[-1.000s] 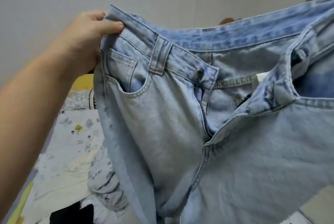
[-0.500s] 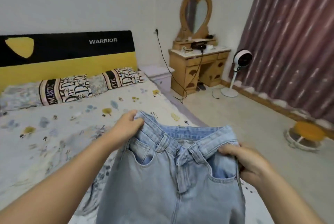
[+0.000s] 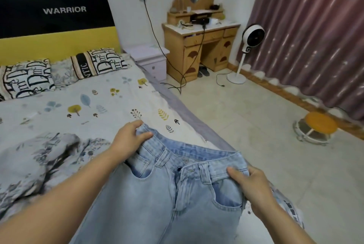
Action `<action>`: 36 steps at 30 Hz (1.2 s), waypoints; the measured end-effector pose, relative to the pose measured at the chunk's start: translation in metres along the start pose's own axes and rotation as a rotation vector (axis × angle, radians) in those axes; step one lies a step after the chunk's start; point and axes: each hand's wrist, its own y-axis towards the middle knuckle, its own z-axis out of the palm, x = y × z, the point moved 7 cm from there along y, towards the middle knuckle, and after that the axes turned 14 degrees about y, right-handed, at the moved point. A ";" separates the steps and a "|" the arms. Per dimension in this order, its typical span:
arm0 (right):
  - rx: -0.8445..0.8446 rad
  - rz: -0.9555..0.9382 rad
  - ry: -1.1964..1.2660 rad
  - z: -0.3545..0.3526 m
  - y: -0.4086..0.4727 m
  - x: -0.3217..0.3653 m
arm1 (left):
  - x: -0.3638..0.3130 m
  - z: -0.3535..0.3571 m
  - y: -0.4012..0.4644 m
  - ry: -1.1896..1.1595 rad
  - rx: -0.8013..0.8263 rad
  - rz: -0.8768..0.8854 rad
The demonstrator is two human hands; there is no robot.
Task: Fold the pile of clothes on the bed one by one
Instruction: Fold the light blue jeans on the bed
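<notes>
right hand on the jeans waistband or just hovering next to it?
Touching. The head view shows the right hand gripping the jeans at the waistband's right end, thumb lying over the denim with no gap; the left hand pinches the other end.

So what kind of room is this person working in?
Almost certainly a home bedroom. There is a bed with a leaf-printed sheet and a black-and-yellow headboard, a wooden dressing table with a heart-shaped mirror, and long mauve curtains along the right wall.
</notes>
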 end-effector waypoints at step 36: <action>0.222 -0.486 -1.296 0.028 0.283 -0.238 | 0.017 0.449 0.108 0.811 0.427 0.680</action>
